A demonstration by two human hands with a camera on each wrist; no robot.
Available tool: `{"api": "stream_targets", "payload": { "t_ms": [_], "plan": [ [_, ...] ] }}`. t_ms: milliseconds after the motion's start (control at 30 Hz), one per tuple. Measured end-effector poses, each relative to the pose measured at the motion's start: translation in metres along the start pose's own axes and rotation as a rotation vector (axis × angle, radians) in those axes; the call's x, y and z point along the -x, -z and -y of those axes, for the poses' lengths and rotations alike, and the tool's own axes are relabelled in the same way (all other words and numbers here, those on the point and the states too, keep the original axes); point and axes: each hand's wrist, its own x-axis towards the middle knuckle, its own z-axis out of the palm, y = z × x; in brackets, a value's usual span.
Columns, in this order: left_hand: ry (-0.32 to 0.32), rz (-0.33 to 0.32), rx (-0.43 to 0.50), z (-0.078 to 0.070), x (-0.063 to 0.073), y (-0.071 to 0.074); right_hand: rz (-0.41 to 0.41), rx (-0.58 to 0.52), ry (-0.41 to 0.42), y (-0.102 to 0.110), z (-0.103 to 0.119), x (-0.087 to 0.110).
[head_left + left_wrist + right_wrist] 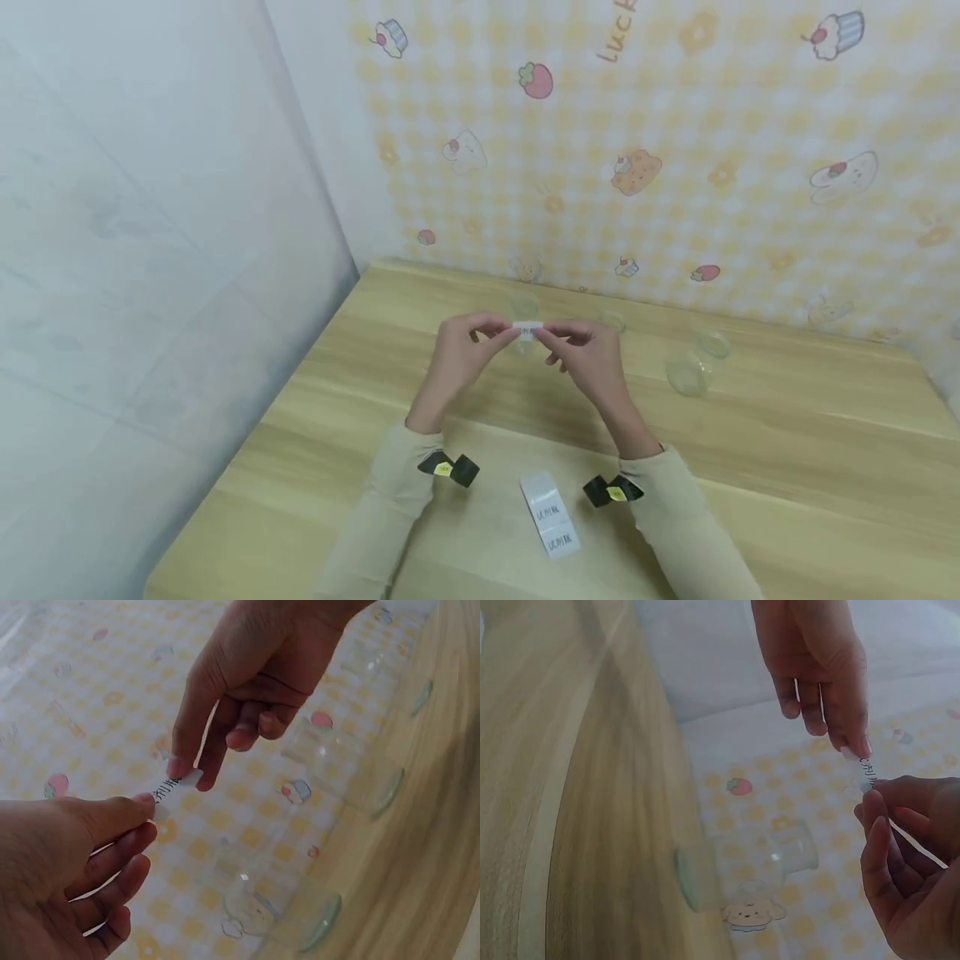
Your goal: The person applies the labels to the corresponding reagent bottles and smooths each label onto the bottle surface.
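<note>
A small white label (528,327) with dark handwritten-style characters is stretched between my two hands above the table. My left hand (463,350) pinches its left end between thumb and forefinger. At the opposite end, the thumb and forefinger of my right hand (588,354) pinch it too, the other fingers loosely bent. Beyond the hands stands a clear glass bottle (523,307), partly covered by the label and fingers in the head view. The same sort of narrow-necked bottle (735,862) shows upright on the table's far side in the right wrist view.
A strip of white labels (551,517) lies on the wooden table (315,392) between my forearms. More clear glass bottles stand to the right, one bottle (686,375) nearer and one bottle (612,320) farther back. A yellow checked wall covering (570,150) rises behind.
</note>
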Motion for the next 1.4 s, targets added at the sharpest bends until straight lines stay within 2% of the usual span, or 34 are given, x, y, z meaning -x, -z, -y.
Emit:
{"api": "stream_targets", "payload": {
  "t_ms": [100, 167, 300, 433, 667, 833, 1133, 1400],
  "plan": [
    [0.017, 0.024, 0.003, 0.019, -0.003, -0.012, -0.016, 0.047, -0.002, 0.000, -0.014, -0.001],
    [0.013, 0.037, 0.001, 0.026, -0.004, -0.018, -0.030, 0.086, 0.022, 0.001, -0.022, 0.000],
    [-0.010, 0.051, -0.005, 0.028, -0.006, -0.022, -0.065, 0.143, 0.056, 0.002, -0.030, 0.002],
    [-0.037, 0.055, 0.011, 0.031, -0.007, -0.023, -0.079, 0.165, 0.051, 0.002, -0.032, 0.002],
    [0.033, 0.063, 0.044, 0.049, -0.006, -0.032, -0.031, 0.143, -0.001, 0.002, -0.043, -0.004],
    [0.040, 0.063, 0.078, 0.058, -0.008, -0.039, -0.048, 0.143, 0.014, 0.002, -0.051, -0.007],
    [0.064, 0.045, 0.091, 0.062, -0.010, -0.045, -0.039, 0.149, 0.016, 0.003, -0.058, -0.009],
    [0.051, 0.033, 0.080, 0.063, -0.011, -0.047, -0.047, 0.204, 0.016, 0.001, -0.060, -0.012]
  ]
}}
